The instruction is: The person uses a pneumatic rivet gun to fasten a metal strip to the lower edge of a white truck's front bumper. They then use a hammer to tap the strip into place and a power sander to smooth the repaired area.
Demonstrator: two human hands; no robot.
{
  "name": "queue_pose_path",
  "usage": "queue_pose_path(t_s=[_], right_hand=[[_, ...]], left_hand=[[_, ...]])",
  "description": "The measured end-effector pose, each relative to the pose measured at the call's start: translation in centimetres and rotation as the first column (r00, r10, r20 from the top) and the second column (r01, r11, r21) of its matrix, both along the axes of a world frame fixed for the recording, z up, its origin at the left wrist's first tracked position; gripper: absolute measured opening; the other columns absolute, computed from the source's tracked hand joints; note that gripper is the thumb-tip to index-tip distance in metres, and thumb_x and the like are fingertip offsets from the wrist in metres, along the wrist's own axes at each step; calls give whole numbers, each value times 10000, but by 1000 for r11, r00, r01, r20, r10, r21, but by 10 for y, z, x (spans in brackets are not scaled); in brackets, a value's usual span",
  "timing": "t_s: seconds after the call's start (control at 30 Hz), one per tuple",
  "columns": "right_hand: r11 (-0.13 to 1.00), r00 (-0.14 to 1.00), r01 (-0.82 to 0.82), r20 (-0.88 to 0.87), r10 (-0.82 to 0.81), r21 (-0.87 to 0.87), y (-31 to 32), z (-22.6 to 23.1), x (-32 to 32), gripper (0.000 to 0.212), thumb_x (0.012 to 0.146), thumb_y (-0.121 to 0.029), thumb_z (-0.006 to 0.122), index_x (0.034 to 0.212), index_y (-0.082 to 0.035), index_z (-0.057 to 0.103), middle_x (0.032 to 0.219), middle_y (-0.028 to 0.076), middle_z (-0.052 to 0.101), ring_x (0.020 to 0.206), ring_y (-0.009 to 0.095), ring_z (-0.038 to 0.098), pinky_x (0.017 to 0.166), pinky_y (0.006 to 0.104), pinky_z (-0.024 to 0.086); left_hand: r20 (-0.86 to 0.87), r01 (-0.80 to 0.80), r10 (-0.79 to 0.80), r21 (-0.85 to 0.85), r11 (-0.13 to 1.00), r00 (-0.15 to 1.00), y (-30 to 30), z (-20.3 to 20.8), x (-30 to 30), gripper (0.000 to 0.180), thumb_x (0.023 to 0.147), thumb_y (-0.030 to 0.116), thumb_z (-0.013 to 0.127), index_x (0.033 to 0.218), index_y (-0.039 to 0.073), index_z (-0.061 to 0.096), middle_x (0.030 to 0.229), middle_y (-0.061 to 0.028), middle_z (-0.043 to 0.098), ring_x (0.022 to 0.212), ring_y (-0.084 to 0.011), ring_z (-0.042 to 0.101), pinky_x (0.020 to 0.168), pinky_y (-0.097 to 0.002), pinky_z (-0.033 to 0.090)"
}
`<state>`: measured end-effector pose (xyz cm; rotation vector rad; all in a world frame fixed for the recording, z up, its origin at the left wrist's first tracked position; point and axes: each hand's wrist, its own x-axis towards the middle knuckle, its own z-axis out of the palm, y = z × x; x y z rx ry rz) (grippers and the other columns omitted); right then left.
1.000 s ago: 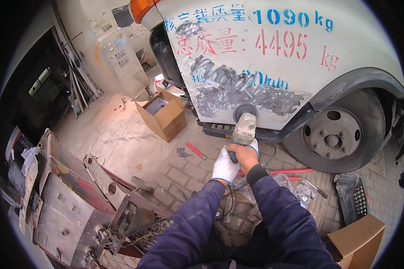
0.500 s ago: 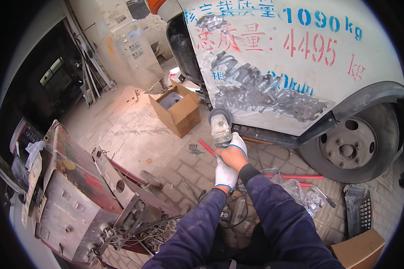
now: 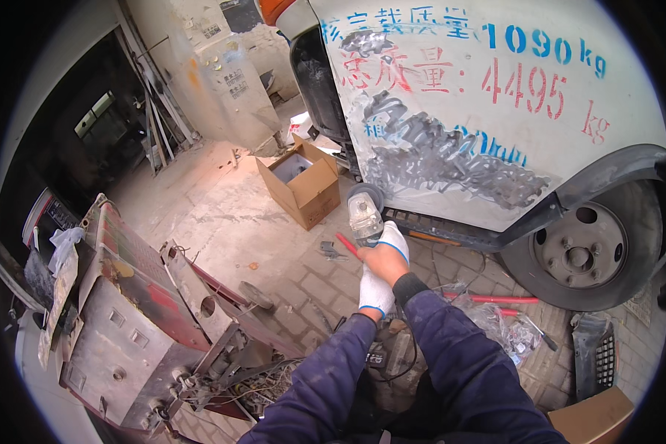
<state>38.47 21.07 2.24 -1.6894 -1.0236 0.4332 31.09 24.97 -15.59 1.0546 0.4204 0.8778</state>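
An angle grinder [image 3: 364, 217] with a pale metal head is held in front of me, its round disc [image 3: 375, 194] by the lower front corner of the white truck door [image 3: 451, 166]. Whether the disc touches the door I cannot tell. My right hand [image 3: 388, 250], in a white glove with blue trim, is closed round the grinder's body just behind the head. Closer to me, my left hand [image 3: 376, 290], gloved the same way, is closed on the grinder's rear part, which the hands mostly hide. Grey smears cover part of the door's painted lettering.
An open cardboard box [image 3: 314, 198] stands beyond the grinder. A worn metal cabinet [image 3: 126, 325] is at left. To the right are a truck wheel [image 3: 581, 248], red bars [image 3: 488, 298], clear plastic wrapping [image 3: 499, 325] and a black grille part [image 3: 593, 355]. Another red bar [image 3: 345, 244] lies beside my hands.
The surroundings have shifted slightly right and down in the picture. Both hands keep their grip on the grinder, which sits slightly farther left relative to the door.
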Motion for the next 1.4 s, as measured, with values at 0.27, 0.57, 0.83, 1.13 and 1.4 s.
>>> queue_pose_path(t_s=[0.27,0.57,0.83,1.13,1.4], right_hand=[[989,998,12,63,-21,144,15,19,1,521,760,-235,916,1112,30,638,1072,297,768,1066,499,745,932,521,599],[999,999,-6,36,5,31,14,17,-6,526,751,-218,923,1118,17,629,1083,288,768,1065,491,750,935,509,597],[999,999,-29,-18,28,-33,13,20,-7,493,757,-175,896,1132,40,660,1089,282,783,1075,468,766,946,476,602],[979,999,6,46,-16,205,23,41,-2,535,734,-183,884,1136,43,613,1081,312,740,1080,526,726,942,517,588],[978,999,-1,52,-10,209,17,63,-5,488,765,-125,867,1129,49,594,1055,310,748,1042,499,746,933,529,595]], left_hand=[[-81,-31,52,240,970,995,10,35,-6,499,1233,299,287,1689,115,375,1681,-151,519,1545,-321,507,1274,-471,406],[152,2,58,-366,931,987,-1,56,-9,512,1231,295,294,1711,125,345,1699,-146,499,1559,-328,494,1284,-474,396],[154,-22,69,-289,957,986,-1,43,-5,498,1227,274,306,1699,125,360,1677,-146,518,1543,-318,513,1282,-477,401],[-42,1,3,93,996,999,12,84,-8,510,1227,285,294,1715,145,341,1708,-144,486,1569,-316,483,1298,-481,382],[48,38,-38,-11,999,998,10,111,-5,525,1231,309,295,1728,146,322,1716,-147,477,1580,-314,470,1302,-480,372]])
